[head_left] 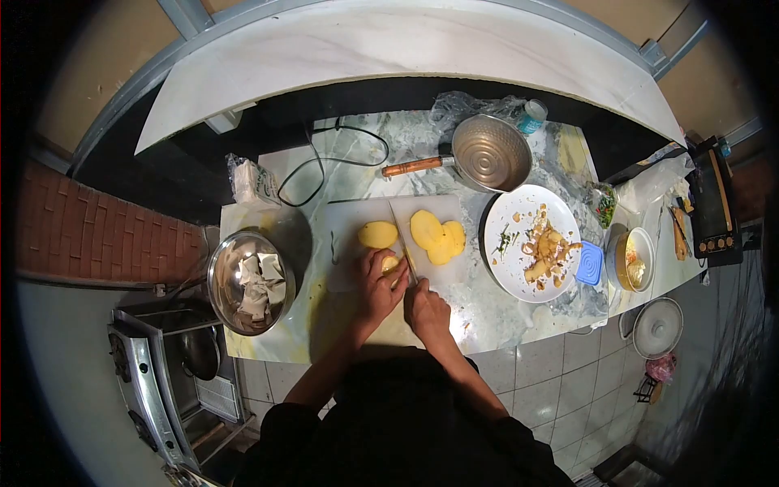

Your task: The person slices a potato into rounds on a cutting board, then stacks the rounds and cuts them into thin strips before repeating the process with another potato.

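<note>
On a white cutting board (345, 217), my left hand (380, 290) has its fingers curled over a peeled potato piece (390, 263), which shows between them. Just to the right, my right hand (428, 310) is closed round the handle of a knife (401, 233). Its blade points away from me, alongside the held piece. Another peeled potato (378, 234) lies beyond my left fingers. Several overlapping potato slices (439, 240) rest to the right of the blade.
At right, a white plate (505, 274) bears peelings, near a blue lid (590, 264) and a bowl (640, 243). A saucepan (492, 152) stands behind, its wooden handle pointing left. A steel bowl (217, 276) is at left; a black cable (320, 166) loops behind the board.
</note>
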{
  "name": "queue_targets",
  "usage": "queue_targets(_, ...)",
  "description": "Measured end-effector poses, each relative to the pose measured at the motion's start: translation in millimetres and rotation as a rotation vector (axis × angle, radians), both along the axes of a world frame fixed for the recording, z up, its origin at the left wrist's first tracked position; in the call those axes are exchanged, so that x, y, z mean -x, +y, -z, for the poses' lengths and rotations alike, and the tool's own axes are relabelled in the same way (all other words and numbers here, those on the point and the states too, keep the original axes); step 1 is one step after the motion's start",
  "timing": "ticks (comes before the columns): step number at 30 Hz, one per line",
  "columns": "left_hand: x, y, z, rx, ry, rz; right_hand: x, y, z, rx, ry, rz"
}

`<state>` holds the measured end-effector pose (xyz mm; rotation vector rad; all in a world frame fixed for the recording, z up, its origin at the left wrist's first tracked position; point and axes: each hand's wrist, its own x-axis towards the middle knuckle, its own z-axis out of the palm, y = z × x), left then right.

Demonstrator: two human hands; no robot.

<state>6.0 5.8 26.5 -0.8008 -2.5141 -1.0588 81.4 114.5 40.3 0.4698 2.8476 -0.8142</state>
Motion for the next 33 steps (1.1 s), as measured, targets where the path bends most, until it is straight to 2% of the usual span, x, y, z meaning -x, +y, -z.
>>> queue_targets(3,1.4,-1.6,-0.7,0.026,0.016,-0.009,5.6,4.8,-3.1,-0.02,0.004,0.004)
queue_targets(5,1.0,-1.1,8.2,0.019,0.033,-0.015,2.3,7.8,-8.3,0.083,-0.002,0.006)
queue_targets(14,-6.5,-2.9,10.1,0.046,0.031,0.001,-10.0,1.8,-6.4,0.219,0.06,0.034)
queue_targets(23,1.6,-0.5,1.0,0.058,0.07,0.001,-2.8,-0.4,-2.9,0.229,0.076,0.044)
queue_targets(27,0.7,-0.7,13.1,0.05,0.066,-0.024,-1.7,-4.4,1.0,0.22,0.073,0.045)
queue_targets(29,1.4,-0.4,14.1,0.047,0.052,-0.02,0.6,-7.9,-0.5,0.122,0.012,0.056)
queue_targets(33,0.9,0.5,15.5,0.015,0.06,-0.026,1.9,-9.0,2.6,0.111,0.018,0.062)
